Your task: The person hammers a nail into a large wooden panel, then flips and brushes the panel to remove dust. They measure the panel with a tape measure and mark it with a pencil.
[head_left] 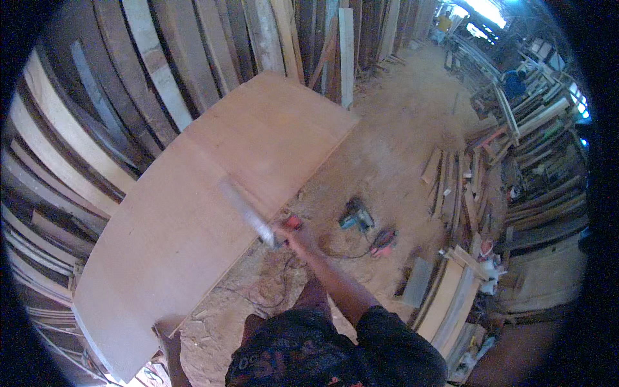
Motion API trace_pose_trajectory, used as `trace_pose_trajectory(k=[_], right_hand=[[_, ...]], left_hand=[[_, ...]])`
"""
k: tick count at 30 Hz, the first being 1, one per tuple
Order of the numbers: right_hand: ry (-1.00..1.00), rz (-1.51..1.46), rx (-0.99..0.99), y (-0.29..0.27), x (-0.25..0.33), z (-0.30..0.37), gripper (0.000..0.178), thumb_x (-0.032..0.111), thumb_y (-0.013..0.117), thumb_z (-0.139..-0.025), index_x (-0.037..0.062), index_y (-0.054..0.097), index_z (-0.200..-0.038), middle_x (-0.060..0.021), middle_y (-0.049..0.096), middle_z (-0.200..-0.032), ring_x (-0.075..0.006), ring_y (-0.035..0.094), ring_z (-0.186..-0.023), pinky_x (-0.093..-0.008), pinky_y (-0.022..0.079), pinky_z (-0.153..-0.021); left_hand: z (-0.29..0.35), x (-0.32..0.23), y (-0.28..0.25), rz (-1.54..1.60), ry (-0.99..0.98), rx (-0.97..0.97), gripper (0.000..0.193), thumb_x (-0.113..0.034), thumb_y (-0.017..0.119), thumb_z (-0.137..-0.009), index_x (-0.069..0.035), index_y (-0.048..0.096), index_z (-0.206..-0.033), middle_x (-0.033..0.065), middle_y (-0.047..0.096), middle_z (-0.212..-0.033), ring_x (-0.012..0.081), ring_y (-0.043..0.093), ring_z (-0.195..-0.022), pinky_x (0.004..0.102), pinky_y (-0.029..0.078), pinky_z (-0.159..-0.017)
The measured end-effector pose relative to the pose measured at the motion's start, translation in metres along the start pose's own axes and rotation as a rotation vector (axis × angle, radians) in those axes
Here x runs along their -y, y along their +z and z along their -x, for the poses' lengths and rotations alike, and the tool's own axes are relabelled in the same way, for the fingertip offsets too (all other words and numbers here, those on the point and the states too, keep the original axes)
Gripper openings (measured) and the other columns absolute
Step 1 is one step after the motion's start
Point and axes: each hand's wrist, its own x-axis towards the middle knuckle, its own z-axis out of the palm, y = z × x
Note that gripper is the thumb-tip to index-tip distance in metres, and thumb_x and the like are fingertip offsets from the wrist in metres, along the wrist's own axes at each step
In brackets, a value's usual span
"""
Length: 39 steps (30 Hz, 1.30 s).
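Right hand (298,236) at the near edge of the big plywood sheet (213,213), grip closed on a blurred handsaw (248,213) lying across that sheet; no cut visible, left hand unseen.

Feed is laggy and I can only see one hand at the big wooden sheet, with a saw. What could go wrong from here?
1. The handsaw is blurred, so it is moving; the right hand grips it at the plywood sheet edge and a slip could bring the blade toward the legs.
2. A black cable lies on the sawdust by the feet: a trip hazard.
3. The left hand is not visible, so the sheet may be unsteadied and shift.
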Motion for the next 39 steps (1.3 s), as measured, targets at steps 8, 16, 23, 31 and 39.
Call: trace_pose_trajectory(k=[8,16,23,31,39], right_hand=[[-0.308,0.101,-0.316,-0.277,0.118,-0.175,0.026,0.035,0.081,-0.086,0.0136,0.073,-0.098,0.0024,0.067,-0.084,-0.0093,0.061,-0.071,-0.0276,0.049,-0.054],[-0.248,-0.242,-0.282,-0.389,0.164,-0.310,0.040,0.044,0.079,-0.088,0.0147,0.073,-0.114,0.0020,0.068,-0.102,-0.0114,0.062,-0.084,-0.0308,0.053,-0.068],[-0.026,0.051,0.173,-0.289,0.067,-0.189,0.024,0.024,0.080,-0.085,0.0076,0.071,-0.100,-0.0015,0.072,-0.095,-0.0139,0.066,-0.081,-0.0321,0.053,-0.073],[0.167,-0.238,0.016,-0.340,0.120,-0.244,0.029,0.036,0.078,-0.088,0.0113,0.073,-0.102,0.0000,0.065,-0.087,-0.0121,0.057,-0.071,-0.0263,0.046,-0.063],[0.070,-0.100,0.224,-0.234,0.082,-0.147,0.023,0.021,0.082,-0.085,0.0080,0.068,-0.098,-0.0023,0.068,-0.092,-0.0124,0.061,-0.075,-0.0297,0.049,-0.062]], left_hand=[[-0.021,-0.281,0.114,0.111,0.202,0.121,0.115,-0.014,0.083,-0.077,-0.006,0.008,-0.163,0.0270,0.011,-0.168,0.0391,0.010,-0.156,0.0465,0.014,-0.126],[-0.025,-0.441,0.147,-0.381,-0.108,0.261,0.139,-0.035,0.091,-0.070,-0.015,-0.010,-0.163,0.0292,-0.008,-0.167,0.0594,-0.003,-0.150,0.0720,0.018,-0.116],[-0.028,-0.413,0.159,-0.437,0.059,0.169,0.146,-0.038,0.093,-0.066,-0.018,-0.015,-0.162,0.0289,-0.013,-0.167,0.0584,-0.005,-0.150,0.0751,0.018,-0.114],[-0.034,-0.411,0.157,-0.425,-0.127,0.283,0.150,-0.041,0.094,-0.064,-0.018,-0.018,-0.161,0.0288,-0.016,-0.166,0.0575,-0.007,-0.151,0.0737,0.016,-0.116],[-0.043,-0.394,0.162,-0.468,-0.201,0.305,0.148,-0.042,0.093,-0.067,-0.017,-0.020,-0.160,0.0298,-0.018,-0.165,0.0560,-0.006,-0.151,0.0698,0.015,-0.118]])
